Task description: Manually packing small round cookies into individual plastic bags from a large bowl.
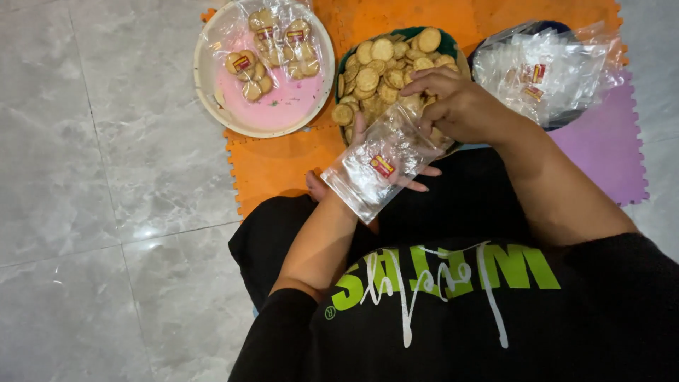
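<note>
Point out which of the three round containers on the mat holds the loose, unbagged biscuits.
The green bowl in the middle, under the right hand. Its biscuits lie loose; the pink-bottomed basin holds filled bags, and the dark bowl holds empty plastic bags.

Grey marble floor carries orange foam mat and purple mat, bowls resting on them.

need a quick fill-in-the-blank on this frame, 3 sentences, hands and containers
1. The left hand holds a clear plastic ____ with a small label.
2. The right hand reaches into the green bowl piled with round ____.
3. The filled packets lie in the white basin, whose inside is coloured ____.

Missing words: bag; biscuits; pink
</note>
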